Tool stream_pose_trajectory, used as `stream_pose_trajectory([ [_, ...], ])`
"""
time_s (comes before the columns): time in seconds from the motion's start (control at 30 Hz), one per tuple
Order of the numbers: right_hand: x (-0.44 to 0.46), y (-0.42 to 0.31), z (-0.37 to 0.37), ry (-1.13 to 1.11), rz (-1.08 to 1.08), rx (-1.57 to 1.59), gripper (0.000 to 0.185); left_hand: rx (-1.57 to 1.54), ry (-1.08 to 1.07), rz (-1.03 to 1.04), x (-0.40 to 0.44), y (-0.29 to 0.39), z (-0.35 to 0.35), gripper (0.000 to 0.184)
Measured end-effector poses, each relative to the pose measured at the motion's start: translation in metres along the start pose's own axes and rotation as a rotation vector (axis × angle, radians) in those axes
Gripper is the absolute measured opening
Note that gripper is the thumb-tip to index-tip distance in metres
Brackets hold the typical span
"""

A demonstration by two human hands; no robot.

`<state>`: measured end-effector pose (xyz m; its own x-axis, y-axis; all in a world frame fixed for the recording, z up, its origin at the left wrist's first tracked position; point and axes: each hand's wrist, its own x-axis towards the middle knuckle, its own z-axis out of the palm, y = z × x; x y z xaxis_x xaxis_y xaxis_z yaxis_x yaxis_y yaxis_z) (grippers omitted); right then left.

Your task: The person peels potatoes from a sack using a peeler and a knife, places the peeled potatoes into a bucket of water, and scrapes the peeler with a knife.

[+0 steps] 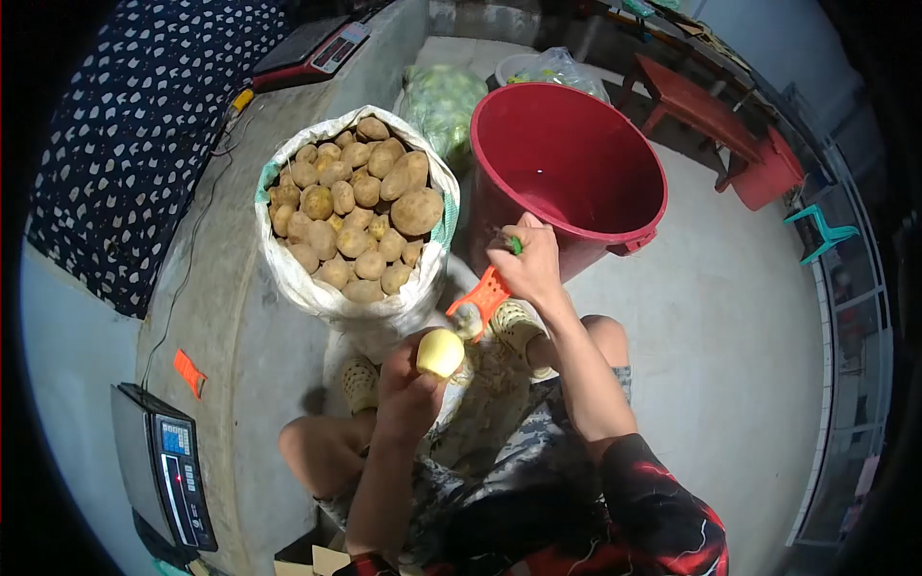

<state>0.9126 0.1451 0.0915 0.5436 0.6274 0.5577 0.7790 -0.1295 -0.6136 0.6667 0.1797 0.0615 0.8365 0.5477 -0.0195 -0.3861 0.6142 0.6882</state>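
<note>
A peeled, pale yellow potato [441, 353] sits in my left hand [404, 386], with the fingers wrapped round its lower side. My right hand [527, 259] is closed round the handle of an orange peeler [492, 292], whose head points down and left, just above the potato. A bit of peel appears near the peeler's head. Left of my right hand stands a white sack [338, 309] full of unpeeled brown potatoes [367, 192]. A large red tub [567, 158] is just beyond my right hand.
On the left ledge are a digital scale [175, 466], another orange peeler [190, 373] and a red scale [327, 48]. A bag of green produce [444, 104] stands behind the sack. Farther right are a red bench [696, 110], a red bucket [765, 173] and a green stool [823, 233].
</note>
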Motion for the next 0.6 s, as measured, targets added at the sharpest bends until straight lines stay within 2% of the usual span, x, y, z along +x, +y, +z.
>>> stream_pose_trajectory([
  [0.03,-0.001,0.005,0.000,0.005,-0.002,0.000,0.023,0.003,-0.005,0.002,0.001,0.001,0.001,0.071],
  [0.1,-0.006,0.006,0.000,-0.081,0.069,0.197,0.024,-0.095,-0.020,0.069,0.001,0.001,0.008,0.071],
  [0.17,-0.005,-0.024,-0.011,-0.117,0.074,0.212,0.020,-0.052,0.010,0.081,0.003,0.004,0.015,0.072],
  [0.23,-0.006,-0.042,-0.018,-0.132,-0.141,0.102,0.019,0.002,0.037,0.081,0.002,0.005,0.014,0.074],
  [0.4,-0.005,-0.048,-0.020,-0.085,-0.187,0.051,0.023,0.179,0.012,0.090,0.001,-0.004,-0.002,0.073],
  [0.5,-0.005,-0.010,-0.007,-0.077,-0.082,0.044,0.021,0.150,-0.066,0.074,-0.001,-0.002,-0.007,0.072],
  [0.57,-0.007,0.016,0.004,-0.189,0.280,0.211,0.020,0.087,-0.096,0.040,-0.002,-0.001,-0.007,0.073],
  [0.6,-0.007,0.009,0.001,-0.181,0.234,0.268,0.018,0.029,-0.097,0.005,-0.003,0.000,-0.006,0.075],
])
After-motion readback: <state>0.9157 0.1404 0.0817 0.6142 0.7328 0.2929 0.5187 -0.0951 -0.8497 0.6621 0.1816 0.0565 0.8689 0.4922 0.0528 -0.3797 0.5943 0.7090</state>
